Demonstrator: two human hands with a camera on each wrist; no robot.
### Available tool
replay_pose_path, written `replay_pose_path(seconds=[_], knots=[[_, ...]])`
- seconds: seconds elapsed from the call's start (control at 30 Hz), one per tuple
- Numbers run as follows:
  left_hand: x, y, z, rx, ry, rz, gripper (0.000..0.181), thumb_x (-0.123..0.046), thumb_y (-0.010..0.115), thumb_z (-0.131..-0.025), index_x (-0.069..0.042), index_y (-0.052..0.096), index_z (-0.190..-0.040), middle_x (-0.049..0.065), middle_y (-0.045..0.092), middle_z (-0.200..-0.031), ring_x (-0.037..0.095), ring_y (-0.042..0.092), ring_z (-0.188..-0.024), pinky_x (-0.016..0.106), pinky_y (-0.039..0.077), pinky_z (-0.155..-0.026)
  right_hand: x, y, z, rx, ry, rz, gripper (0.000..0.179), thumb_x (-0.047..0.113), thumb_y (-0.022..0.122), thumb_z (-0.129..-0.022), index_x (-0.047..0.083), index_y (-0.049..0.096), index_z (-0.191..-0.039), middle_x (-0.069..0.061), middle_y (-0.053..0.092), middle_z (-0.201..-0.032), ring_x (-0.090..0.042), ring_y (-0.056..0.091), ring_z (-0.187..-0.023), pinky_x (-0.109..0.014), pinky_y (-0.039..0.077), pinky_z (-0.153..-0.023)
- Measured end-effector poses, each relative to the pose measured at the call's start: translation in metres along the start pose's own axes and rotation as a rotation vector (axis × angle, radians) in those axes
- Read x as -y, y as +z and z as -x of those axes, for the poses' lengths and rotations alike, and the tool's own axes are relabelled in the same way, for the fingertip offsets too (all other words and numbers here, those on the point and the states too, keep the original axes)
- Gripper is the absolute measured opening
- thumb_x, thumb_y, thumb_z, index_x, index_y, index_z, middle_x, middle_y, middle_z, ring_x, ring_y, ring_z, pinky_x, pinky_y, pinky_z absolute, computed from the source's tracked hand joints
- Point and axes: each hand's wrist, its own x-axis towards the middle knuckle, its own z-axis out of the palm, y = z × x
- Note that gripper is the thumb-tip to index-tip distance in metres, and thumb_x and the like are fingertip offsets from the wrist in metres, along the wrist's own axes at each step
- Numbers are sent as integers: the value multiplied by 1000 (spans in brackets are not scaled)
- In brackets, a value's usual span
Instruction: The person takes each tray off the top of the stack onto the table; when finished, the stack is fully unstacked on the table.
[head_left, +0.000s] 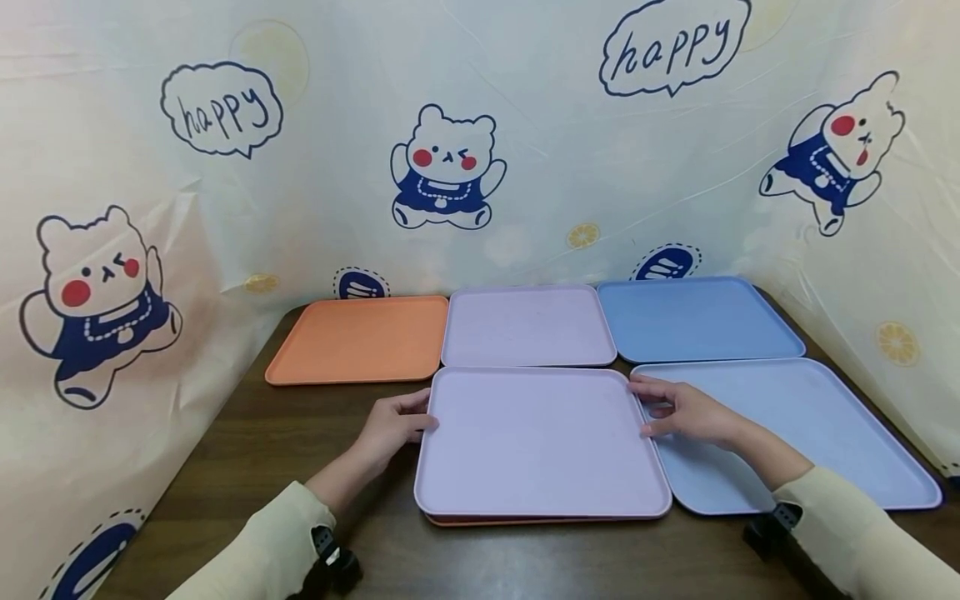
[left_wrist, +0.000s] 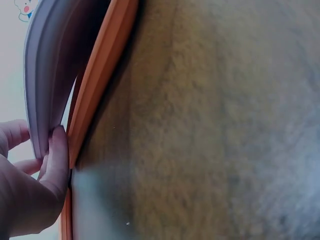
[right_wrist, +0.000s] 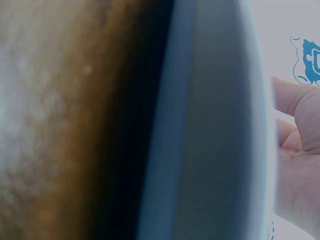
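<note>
A lilac rectangular tray (head_left: 543, 442) lies front centre on top of an orange tray (left_wrist: 92, 75), whose edge peeks out below it. My left hand (head_left: 392, 427) pinches the lilac tray's left edge; in the left wrist view its fingertips (left_wrist: 59, 142) are between the two trays, and a gap shows there. On the opposite side my right hand (head_left: 693, 412) holds the right edge, thumb and fingers at the rim. That hand is over a light blue tray (head_left: 817, 442). In the right wrist view, a blue-grey tray edge (right_wrist: 215, 120) partly hides it.
Along the back of the brown wooden table (head_left: 300, 467) lie an orange tray (head_left: 360, 340), another lilac tray (head_left: 528, 325) and a blue tray (head_left: 697, 321). Behind them hangs a pale cloth (head_left: 330, 192) printed with bears. A small black device is strapped to each wrist.
</note>
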Motion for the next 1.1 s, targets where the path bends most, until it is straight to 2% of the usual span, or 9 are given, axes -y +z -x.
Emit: replay_pose_path(seconds=[0.2,0.43,0.63,1.1], knots=[[-2,-3,0,3,-32,25,50,-4,69,-85,-3,58,-134,19,66,-114,23,67,-83,38,58,-68,-2,1,-1,3,-10,-10,74,15,77,-84,-6,39,-144,-25,22,-155,-44,43,-128,-47,42,-100],[-4,-8,-1,-53,-56,83,50,-1,67,-86,-2,57,-135,14,67,-102,18,66,-77,35,57,-66,-1,1,-1,12,-28,-12,74,16,76,-85,-6,39,-144,-26,21,-155,-44,43,-128,-47,42,-100],[-6,-21,0,-77,-64,102,51,-3,67,-88,-2,54,-137,11,67,-102,15,65,-78,31,55,-66,3,1,-1,9,-14,18,77,17,77,-84,-7,37,-145,-26,21,-155,-44,44,-128,-48,42,-100],[-5,-58,12,-74,-93,204,56,-7,64,-92,-3,45,-145,-1,67,-94,10,65,-78,26,55,-70,6,3,-3,-4,34,59,80,17,79,-82,-8,37,-145,-29,25,-152,-45,47,-125,-49,44,-97]])
